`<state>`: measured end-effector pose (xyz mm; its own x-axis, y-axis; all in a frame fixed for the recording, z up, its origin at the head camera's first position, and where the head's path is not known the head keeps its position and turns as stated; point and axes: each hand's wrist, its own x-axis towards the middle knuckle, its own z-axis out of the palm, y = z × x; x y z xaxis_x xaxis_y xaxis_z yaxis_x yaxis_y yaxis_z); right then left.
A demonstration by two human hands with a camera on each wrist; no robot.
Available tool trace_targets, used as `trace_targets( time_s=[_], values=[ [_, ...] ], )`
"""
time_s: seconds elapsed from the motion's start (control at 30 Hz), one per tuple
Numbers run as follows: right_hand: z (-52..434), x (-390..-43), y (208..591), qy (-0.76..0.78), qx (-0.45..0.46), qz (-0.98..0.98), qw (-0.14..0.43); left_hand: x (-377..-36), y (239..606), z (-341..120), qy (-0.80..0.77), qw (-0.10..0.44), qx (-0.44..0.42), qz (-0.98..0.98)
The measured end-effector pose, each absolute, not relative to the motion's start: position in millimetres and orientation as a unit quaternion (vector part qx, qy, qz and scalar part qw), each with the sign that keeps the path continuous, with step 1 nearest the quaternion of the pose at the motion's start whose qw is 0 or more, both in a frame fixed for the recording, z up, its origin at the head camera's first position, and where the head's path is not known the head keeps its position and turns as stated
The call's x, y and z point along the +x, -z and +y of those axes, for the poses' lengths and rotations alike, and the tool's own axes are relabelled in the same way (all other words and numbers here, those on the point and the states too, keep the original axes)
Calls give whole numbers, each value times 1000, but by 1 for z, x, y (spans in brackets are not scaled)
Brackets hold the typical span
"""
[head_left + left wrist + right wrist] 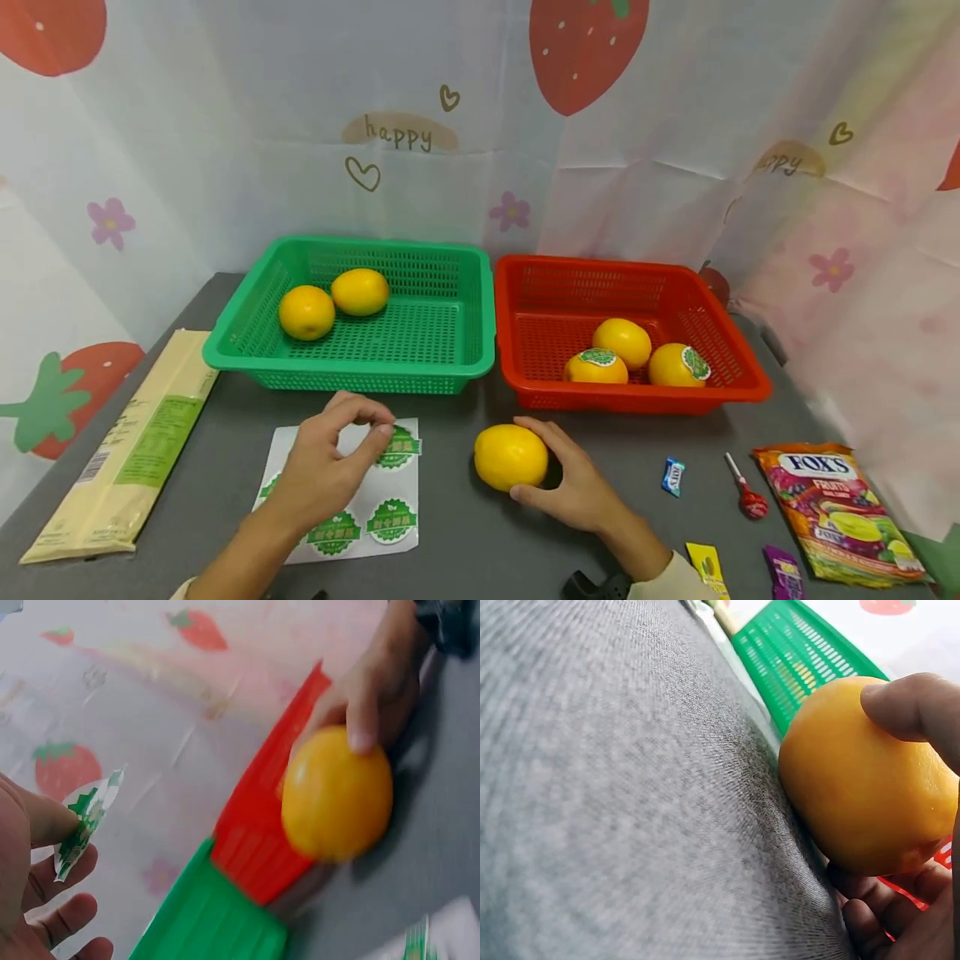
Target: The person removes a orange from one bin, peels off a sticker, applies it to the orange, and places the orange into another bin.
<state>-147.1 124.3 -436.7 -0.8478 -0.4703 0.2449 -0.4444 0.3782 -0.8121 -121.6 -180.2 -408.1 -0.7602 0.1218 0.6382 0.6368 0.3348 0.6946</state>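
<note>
My left hand (321,467) pinches a round green-and-white sticker (84,821) between thumb and finger, over a white sticker sheet (375,492). Several green stickers (392,521) show on that sheet, partly covered by the hand and forearm. To the right, my right hand (573,490) grips a yellow-orange orange (510,457), thumb on the near side and fingers behind. In the right wrist view the orange (862,776) sits low, right at the grey tabletop. No sticker shows on its visible sides.
Behind, a green basket (352,367) holds two oranges. Beside it, a red basket (622,396) holds three, two with stickers showing. A long yellow package (127,450) lies left. At right are a candy bag (840,512), a lollipop (752,502) and small wrapped candies (672,477).
</note>
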Motion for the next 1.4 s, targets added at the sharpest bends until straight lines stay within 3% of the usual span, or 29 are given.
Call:
trace_targets(
  time_s=[0.33, 0.63, 1.0, 1.2, 1.4],
  values=[
    [136, -167, 472, 468, -287, 836, 3, -145, 409, -106, 523, 200, -286, -778],
    [126, -153, 446, 487, -314, 815, -5, -157, 418, -71, 483, 121, -265, -826],
    [134, -169, 478, 482, -311, 819, -6, -166, 427, -64, 409, 139, -263, -862],
    [134, -167, 477, 478, -307, 823, -10, -159, 439, -71, 406, 165, -314, -842],
    [134, -167, 474, 513, -351, 781, -57, -158, 458, -77, 431, 142, -300, -839]
  ],
)
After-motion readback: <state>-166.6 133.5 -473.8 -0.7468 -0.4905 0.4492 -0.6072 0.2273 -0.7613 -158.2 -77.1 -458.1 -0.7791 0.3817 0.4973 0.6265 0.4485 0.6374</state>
